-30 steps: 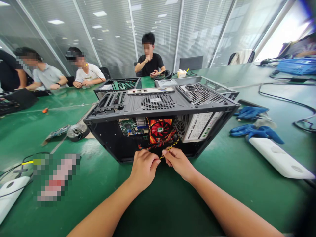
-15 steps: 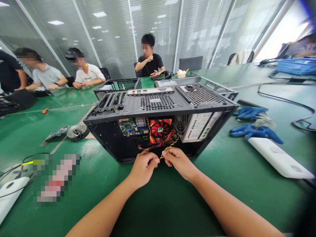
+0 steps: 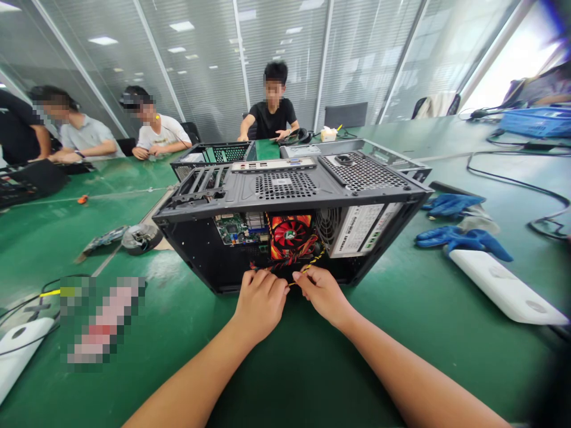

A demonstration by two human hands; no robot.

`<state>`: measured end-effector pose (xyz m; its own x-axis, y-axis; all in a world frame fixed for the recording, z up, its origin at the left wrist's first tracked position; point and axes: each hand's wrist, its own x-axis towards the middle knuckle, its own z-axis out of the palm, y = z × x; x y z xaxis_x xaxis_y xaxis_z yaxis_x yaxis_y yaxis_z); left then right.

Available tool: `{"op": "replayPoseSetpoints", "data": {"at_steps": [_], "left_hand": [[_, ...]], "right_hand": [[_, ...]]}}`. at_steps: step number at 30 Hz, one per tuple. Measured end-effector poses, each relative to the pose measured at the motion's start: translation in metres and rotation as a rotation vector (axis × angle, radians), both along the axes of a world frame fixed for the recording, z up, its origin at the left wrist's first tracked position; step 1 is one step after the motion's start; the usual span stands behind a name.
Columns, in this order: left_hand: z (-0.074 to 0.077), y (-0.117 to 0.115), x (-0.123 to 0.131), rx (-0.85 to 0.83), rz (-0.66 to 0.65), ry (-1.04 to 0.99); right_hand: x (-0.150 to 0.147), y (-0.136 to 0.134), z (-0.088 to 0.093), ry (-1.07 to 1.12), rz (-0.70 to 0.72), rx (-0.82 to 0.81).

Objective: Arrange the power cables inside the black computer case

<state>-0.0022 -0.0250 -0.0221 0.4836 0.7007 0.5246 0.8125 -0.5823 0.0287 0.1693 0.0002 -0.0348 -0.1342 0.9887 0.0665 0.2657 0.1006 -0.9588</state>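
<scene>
An open black computer case [image 3: 285, 190] lies on the green table. Inside it show a red fan [image 3: 291, 235], a green circuit board [image 3: 234, 227] and a power supply [image 3: 362, 229] with a white label. A yellow and black twisted cable [image 3: 317, 258] runs from the case down to my hands at its lower edge. My right hand [image 3: 322, 292] pinches this cable between thumb and fingers. Just to the left, my left hand [image 3: 261, 300] is closed on the same cable, knuckles up, its fingertips partly hidden.
Blue gloves [image 3: 464, 239] and a white device [image 3: 506, 285] lie at the right. Left of the case is a roll of tape [image 3: 139, 239]. Another open case [image 3: 218, 153] stands behind. Several people sit across the table, one in a black shirt [image 3: 273, 122].
My left hand has turned over so its knuckles face up, while my right hand stays nearly in place. The person in the black shirt has lowered a hand from the face.
</scene>
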Motion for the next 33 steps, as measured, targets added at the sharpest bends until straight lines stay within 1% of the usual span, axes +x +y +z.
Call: {"op": "replayPoseSetpoints", "data": {"at_steps": [4,8,14,18,22,25,30,33], "left_hand": [[0.003,-0.001,0.002,0.117,-0.045,-0.004],[0.003,0.0,0.0,0.201,-0.083,-0.012],[-0.007,0.005,-0.007,0.215,-0.111,-0.029],[-0.01,0.006,-0.008,0.224,-0.115,-0.031],[-0.009,0.004,-0.005,0.229,-0.107,-0.008],[-0.006,0.003,-0.001,0.229,-0.093,0.002],[0.004,0.001,0.001,0.22,-0.134,-0.007],[0.007,0.0,0.0,0.215,-0.158,-0.025]], "right_hand": [[-0.002,-0.001,-0.002,0.01,-0.017,-0.008],[-0.003,-0.003,-0.002,0.094,-0.02,-0.079],[-0.004,-0.004,0.0,0.303,0.04,-0.217],[-0.005,-0.005,0.002,0.395,0.079,-0.237],[-0.005,-0.006,0.006,0.395,0.091,-0.246],[-0.004,-0.006,0.007,0.371,0.089,-0.239],[-0.003,-0.005,0.003,0.317,0.084,-0.226],[-0.003,-0.004,0.001,0.296,0.082,-0.227]]}}
